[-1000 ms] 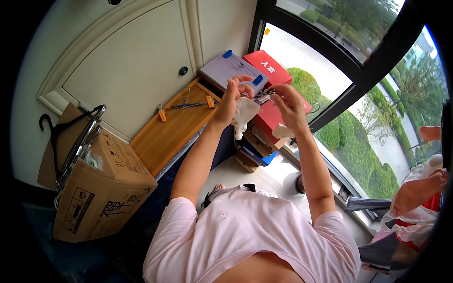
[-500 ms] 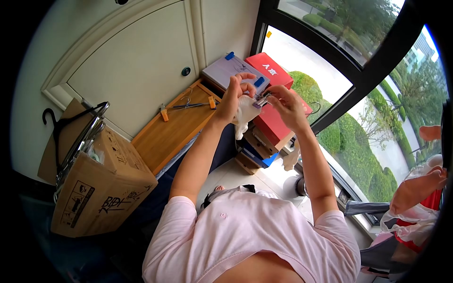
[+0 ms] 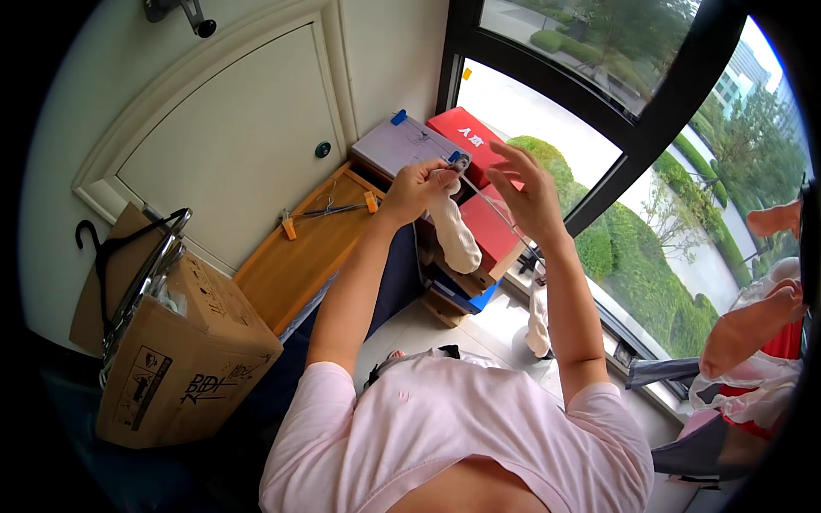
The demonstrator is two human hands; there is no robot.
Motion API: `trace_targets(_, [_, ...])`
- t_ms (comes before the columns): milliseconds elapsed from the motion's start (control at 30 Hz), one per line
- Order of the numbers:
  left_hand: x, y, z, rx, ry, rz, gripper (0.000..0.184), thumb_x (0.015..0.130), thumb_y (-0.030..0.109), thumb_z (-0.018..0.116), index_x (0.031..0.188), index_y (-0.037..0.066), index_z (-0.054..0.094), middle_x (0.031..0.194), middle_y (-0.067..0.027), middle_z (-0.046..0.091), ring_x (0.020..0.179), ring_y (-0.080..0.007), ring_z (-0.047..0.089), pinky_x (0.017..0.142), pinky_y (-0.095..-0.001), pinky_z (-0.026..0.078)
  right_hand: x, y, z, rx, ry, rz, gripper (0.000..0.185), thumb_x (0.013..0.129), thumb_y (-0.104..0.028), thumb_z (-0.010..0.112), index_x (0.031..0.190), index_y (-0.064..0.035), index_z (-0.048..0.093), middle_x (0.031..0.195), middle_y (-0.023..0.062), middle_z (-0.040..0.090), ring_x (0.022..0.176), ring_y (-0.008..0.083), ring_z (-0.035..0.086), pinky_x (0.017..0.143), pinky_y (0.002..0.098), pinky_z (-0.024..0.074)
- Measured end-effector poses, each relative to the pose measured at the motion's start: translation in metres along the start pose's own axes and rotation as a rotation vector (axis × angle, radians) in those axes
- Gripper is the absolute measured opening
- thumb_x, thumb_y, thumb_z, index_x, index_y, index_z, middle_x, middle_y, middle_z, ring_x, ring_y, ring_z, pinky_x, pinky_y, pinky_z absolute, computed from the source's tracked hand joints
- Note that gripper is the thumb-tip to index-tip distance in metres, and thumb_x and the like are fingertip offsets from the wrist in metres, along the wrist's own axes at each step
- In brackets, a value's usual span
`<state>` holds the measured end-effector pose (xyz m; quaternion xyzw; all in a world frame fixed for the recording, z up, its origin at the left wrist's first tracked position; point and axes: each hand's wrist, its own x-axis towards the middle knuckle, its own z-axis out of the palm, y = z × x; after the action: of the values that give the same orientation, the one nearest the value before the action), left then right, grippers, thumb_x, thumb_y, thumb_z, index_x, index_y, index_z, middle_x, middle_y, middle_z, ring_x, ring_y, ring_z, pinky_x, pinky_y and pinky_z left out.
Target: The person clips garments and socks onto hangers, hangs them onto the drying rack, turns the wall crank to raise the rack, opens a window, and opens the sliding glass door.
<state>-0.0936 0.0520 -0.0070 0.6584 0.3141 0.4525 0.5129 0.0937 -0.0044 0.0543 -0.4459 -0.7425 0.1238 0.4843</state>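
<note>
My left hand (image 3: 416, 190) is closed in a pinch on a white sock (image 3: 455, 235) and the clip end of a metal hanger (image 3: 493, 203). The sock hangs down below my fingers. My right hand (image 3: 526, 195) has its fingers apart, close to the right of the hanger's bar and not visibly gripping anything. A second white sock (image 3: 538, 318) hangs lower right, beside my right forearm, near the hanger's other end.
A cardboard box (image 3: 184, 342) with hangers stands at left. A clip hanger (image 3: 329, 209) lies on a wooden surface (image 3: 295, 269). Ahead are a lilac box (image 3: 398, 141) and red boxes (image 3: 466, 137). Clothes (image 3: 753, 368) hang at right by the window.
My right hand has come away from the clip and opened. The hanger's bar now shows, slanting down right. The left sock hangs longer, and the second sock hangs lower. The view has shifted slightly.
</note>
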Motion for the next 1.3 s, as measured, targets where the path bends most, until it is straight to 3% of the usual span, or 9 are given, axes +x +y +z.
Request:
trace_targets(133, [0.011, -0.008, -0.025, -0.159, 0.04, 0.192, 0.03, 0.086, 0.034, 0.056, 0.084, 0.004, 0.059, 0.073, 0.0026, 0.056, 0.066, -0.0048, 0.048, 0.06, -0.0205, 0.04, -0.011, 0.003, -0.066, -0.36, 0.408, -0.105, 0.029, 0.08, -0.014, 0.062, 0.107, -0.0042, 0.057, 0.098, 0.012, 0.061, 0.091, 0.0227, 0.059, 0.073, 0.0313, 0.0462])
trace_targets(267, [0.026, -0.01, -0.041, -0.428, 0.128, 0.132, 0.027, 0.085, 0.034, 0.058, 0.083, 0.006, 0.061, 0.073, 0.0006, 0.058, 0.064, -0.0065, 0.051, 0.058, -0.0213, 0.041, -0.031, 0.038, -0.102, 0.138, 0.042, 0.39, 0.051, 0.084, -0.043, 0.054, 0.116, -0.0038, 0.053, 0.106, 0.0114, 0.06, 0.104, 0.0211, 0.054, 0.094, 0.0358, 0.0368])
trace_targets(400, [0.041, -0.008, -0.043, -0.691, 0.153, 0.11, 0.023, 0.085, 0.031, 0.058, 0.083, 0.007, 0.06, 0.072, -0.0005, 0.058, 0.064, -0.0083, 0.053, 0.056, -0.0219, 0.042, -0.041, 0.04, -0.094, 0.55, -0.033, 0.355, 0.046, 0.084, -0.034, 0.058, 0.116, -0.002, 0.052, 0.099, 0.0112, 0.061, 0.089, 0.0172, 0.06, 0.073, 0.0274, 0.05])
trace_targets(533, [0.054, -0.007, -0.037, -0.728, 0.204, 0.119, 0.024, 0.085, 0.031, 0.058, 0.084, 0.008, 0.06, 0.074, 0.0006, 0.058, 0.065, -0.0079, 0.053, 0.057, -0.0229, 0.042, -0.034, 0.023, -0.084, 0.802, 0.024, 0.33, 0.052, 0.088, -0.036, 0.046, 0.12, 0.0044, 0.045, 0.1, 0.0153, 0.06, 0.093, 0.0197, 0.059, 0.08, 0.0302, 0.0473])
trace_targets(633, [0.063, -0.013, -0.04, -0.679, 0.21, 0.185, 0.022, 0.085, 0.031, 0.057, 0.086, 0.009, 0.06, 0.077, -0.0011, 0.06, 0.071, -0.0104, 0.056, 0.062, -0.0254, 0.046, -0.022, 0.006, -0.082, 0.913, -0.025, 0.153, 0.056, 0.088, -0.039, 0.047, 0.122, 0.0046, 0.042, 0.101, 0.016, 0.06, 0.093, 0.0205, 0.059, 0.081, 0.0317, 0.048])
trace_targets(667, [0.065, -0.015, -0.042, -0.675, 0.213, 0.171, 0.022, 0.085, 0.031, 0.057, 0.086, 0.009, 0.06, 0.078, -0.0003, 0.06, 0.071, -0.0106, 0.056, 0.063, -0.0254, 0.046, -0.019, 0.0, -0.082, 0.953, -0.054, 0.117, 0.05, 0.086, -0.028, 0.053, 0.122, 0.0043, 0.042, 0.099, 0.015, 0.06, 0.092, 0.0191, 0.059, 0.079, 0.0313, 0.0483])
trace_targets(800, [0.068, -0.016, -0.052, -0.717, 0.196, 0.178, 0.022, 0.084, 0.032, 0.058, 0.086, 0.01, 0.06, 0.079, -0.0005, 0.059, 0.073, -0.0121, 0.056, 0.063, -0.0261, 0.046, -0.008, -0.006, -0.07, 0.689, -0.017, 0.332, 0.034, 0.082, -0.001, 0.056, 0.114, 0.0041, 0.048, 0.093, 0.0123, 0.062, 0.083, 0.0165, 0.061, 0.074, 0.0265, 0.0484])
trace_targets(1033, [0.055, -0.033, -0.042, -0.611, 0.329, 0.182, 0.026, 0.084, 0.029, 0.06, 0.094, 0.006, 0.056, 0.08, -0.0004, 0.057, 0.069, -0.0072, 0.052, 0.061, -0.0234, 0.043, -0.005, -0.019, -0.063, 0.54, 0.15, 0.173, 0.019, 0.083, 0.002, 0.052, 0.102, 0.0056, 0.052, 0.092, 0.0122, 0.062, 0.081, 0.0156, 0.062, 0.07, 0.0242, 0.0493])
trace_targets(1300, [0.093, -0.046, 0.03, -0.456, -0.064, -0.099, 0.026, 0.085, 0.028, 0.059, 0.088, 0.002, 0.057, 0.071, -0.0003, 0.057, 0.058, -0.0069, 0.052, 0.053, -0.0203, 0.042, -0.051, -0.055, -0.108, 0.222, 0.597, 0.129, 0.018, 0.083, 0.0, 0.055, 0.101, 0.0016, 0.053, 0.087, 0.0117, 0.065, 0.072, 0.0118, 0.062, 0.061, 0.0193, 0.0473])
